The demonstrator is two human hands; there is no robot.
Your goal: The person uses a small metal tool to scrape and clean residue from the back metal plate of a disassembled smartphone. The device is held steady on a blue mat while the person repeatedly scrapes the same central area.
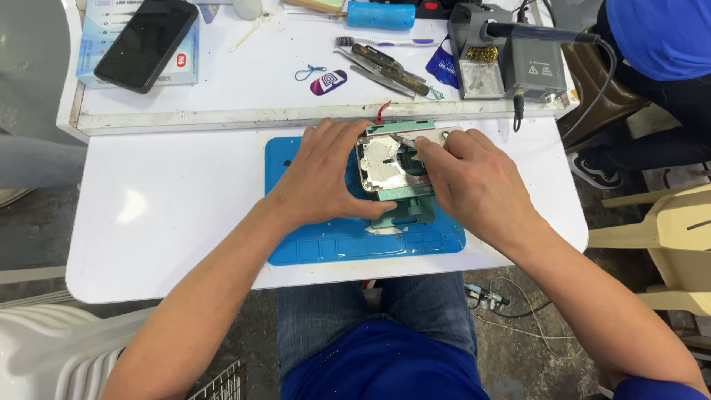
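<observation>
An opened phone housing (391,164) with a metal frame lies clamped in a green holder (404,211) on a blue work mat (348,241). My left hand (326,174) grips the housing's left side and steadies it. My right hand (474,181) pinches a thin metal tool (405,141) whose tip rests inside the housing near its top edge.
On the raised shelf behind stand a black phone (146,43) on a box, tweezers and a brush (381,63), a blue cylinder (381,15) and a soldering station (511,59). Another person in blue (659,44) sits at the far right. Plastic chair (670,230) at right.
</observation>
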